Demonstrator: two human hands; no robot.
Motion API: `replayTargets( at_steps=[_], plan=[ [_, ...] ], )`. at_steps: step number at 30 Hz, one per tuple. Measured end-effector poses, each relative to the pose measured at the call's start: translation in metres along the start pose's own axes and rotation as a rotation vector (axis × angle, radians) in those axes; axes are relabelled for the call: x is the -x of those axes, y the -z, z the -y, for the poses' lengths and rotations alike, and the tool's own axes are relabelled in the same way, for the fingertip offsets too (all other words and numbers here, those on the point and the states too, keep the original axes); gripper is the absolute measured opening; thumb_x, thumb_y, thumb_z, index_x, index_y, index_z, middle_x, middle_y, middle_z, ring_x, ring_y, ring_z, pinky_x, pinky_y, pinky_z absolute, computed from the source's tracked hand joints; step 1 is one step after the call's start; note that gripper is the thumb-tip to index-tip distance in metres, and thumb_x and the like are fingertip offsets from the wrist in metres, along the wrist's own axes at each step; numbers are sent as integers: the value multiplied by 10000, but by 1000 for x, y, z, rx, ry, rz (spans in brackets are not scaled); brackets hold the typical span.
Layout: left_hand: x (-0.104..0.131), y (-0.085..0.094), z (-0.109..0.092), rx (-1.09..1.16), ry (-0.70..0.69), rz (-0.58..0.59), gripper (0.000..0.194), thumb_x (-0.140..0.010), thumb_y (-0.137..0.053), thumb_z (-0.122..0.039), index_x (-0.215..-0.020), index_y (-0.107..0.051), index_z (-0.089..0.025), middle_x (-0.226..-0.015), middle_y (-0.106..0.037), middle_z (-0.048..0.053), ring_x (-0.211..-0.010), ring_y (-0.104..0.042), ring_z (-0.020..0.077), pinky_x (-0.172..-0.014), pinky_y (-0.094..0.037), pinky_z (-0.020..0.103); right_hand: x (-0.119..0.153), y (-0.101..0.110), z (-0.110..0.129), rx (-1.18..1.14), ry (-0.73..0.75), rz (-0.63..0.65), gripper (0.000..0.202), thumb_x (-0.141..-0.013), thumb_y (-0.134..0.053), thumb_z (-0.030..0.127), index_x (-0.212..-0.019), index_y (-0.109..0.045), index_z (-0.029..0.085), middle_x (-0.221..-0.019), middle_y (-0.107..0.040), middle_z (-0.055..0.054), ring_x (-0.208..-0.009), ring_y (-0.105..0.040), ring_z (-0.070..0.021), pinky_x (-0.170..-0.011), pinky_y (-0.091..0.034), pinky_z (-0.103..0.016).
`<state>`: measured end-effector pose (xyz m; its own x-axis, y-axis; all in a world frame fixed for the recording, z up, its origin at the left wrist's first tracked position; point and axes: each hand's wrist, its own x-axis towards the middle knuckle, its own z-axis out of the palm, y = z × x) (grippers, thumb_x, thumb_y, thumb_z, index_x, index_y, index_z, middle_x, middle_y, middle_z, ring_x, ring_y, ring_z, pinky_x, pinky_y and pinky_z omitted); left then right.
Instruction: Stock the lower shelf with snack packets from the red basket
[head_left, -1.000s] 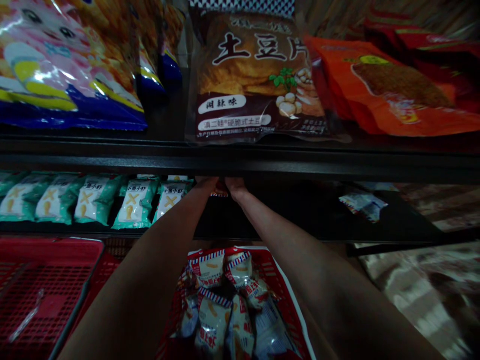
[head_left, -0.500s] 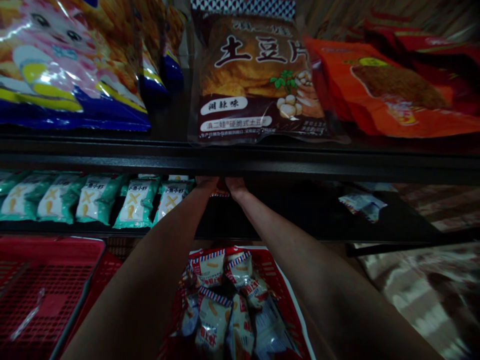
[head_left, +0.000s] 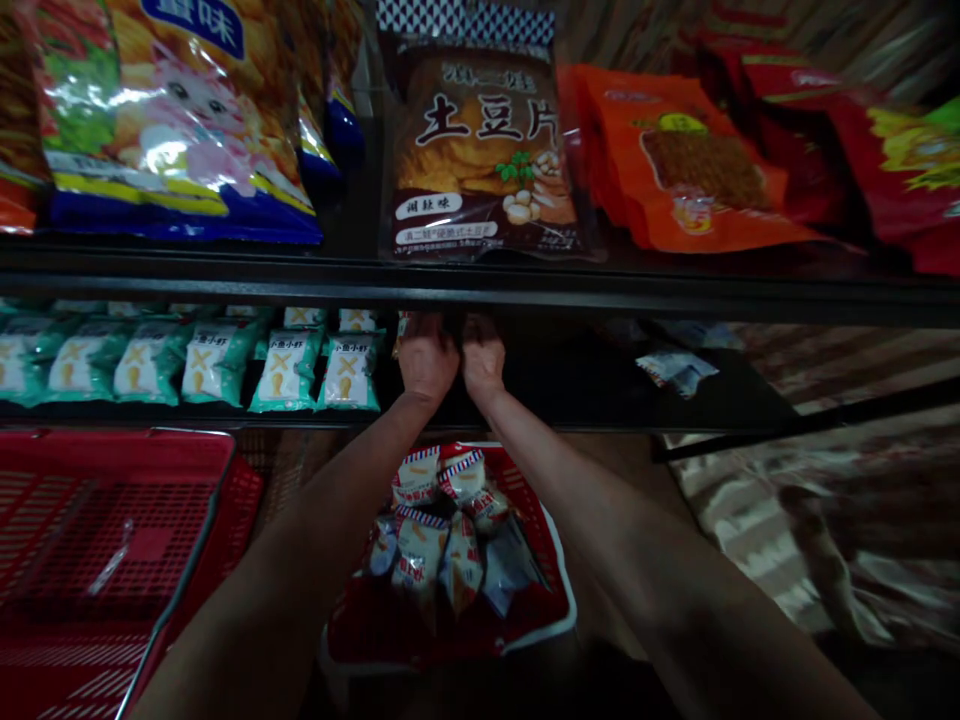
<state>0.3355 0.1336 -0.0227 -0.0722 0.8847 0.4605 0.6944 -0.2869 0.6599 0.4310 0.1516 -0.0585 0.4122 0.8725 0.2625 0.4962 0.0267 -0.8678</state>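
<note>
Both my hands reach into the dark lower shelf [head_left: 570, 390], side by side under the upper shelf's edge. My left hand [head_left: 429, 358] is beside a small snack bag [head_left: 403, 328], part of which shows at its left edge. Just to the right, with a narrow gap between them, is my right hand [head_left: 484, 355]. The fingers of both point away from me into shadow, so what they hold, if anything, is hidden. Below my wrists a red basket [head_left: 534, 625] with a white rim holds several white snack bags [head_left: 420, 555] with red-and-blue striped tops.
Teal-and-white snack bags [head_left: 351, 370] stand in rows left of my hands. Crumpled bluish-white packets [head_left: 679, 370] lie to the right. A second red basket [head_left: 172, 455] stands lower left, a clear wrapper [head_left: 112, 560] inside. Above, a brown potato-chip bag [head_left: 480, 150] sits on the upper shelf.
The view has shifted, showing more of the lower shelf and of my hands. A red-edged pack seen between my hands before no longer shows there; a bag now shows left of my left hand.
</note>
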Motion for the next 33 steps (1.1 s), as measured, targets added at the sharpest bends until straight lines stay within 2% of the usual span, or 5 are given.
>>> replayTargets(
  at_steps=[7, 12, 19, 26, 33],
  plan=[
    [101, 49, 3, -40, -132, 302, 286, -797, -425, -59, -935, -647, -176, -1004, -652, 81, -930, -614, 173, -836, -493, 275, 102, 43, 15, -36, 105, 128, 293, -861, -403, 185, -1073, -602, 214, -1095, -687, -56, -1038, -624, -167, -968, -456, -348],
    [145, 62, 22, -259, -139, 554, 324, -833, -459, -131, -1111, -623, -156, -1281, -543, 121, -1105, -553, 227, -959, -448, 343, 158, 62, 12, 130, -91, 319, 315, -832, -428, 135, -1061, -637, 186, -1094, -693, -80, -1024, -639, -186, -951, -467, -345],
    [160, 67, 20, -422, -100, 719, 376, -873, -389, -134, -1204, -566, -165, -1288, -535, 142, -1170, -511, 234, -1000, -413, 362, 189, 71, 11, 215, -286, 424, 353, -808, -472, 126, -1084, -648, 257, -1084, -703, -27, -1061, -633, -180, -979, -443, -309],
    [167, 67, 45, -492, 46, 744, 530, -839, -404, -93, -1368, -420, -77, -1325, -525, 213, -1240, -484, 268, -1043, -365, 387, 194, 68, 1, 153, -347, 456, 318, -781, -488, 119, -1007, -670, 247, -1081, -699, -26, -1077, -619, -186, -1015, -412, -322],
    [184, 83, 38, -484, 89, 802, 334, -856, -413, -124, -1072, -667, -151, -1131, -635, 166, -1032, -619, 250, -862, -488, 349, 214, 70, -9, -68, -470, 418, 210, -810, -482, 237, -920, -660, 222, -920, -706, -23, -937, -644, -175, -919, -468, -350]
  ],
)
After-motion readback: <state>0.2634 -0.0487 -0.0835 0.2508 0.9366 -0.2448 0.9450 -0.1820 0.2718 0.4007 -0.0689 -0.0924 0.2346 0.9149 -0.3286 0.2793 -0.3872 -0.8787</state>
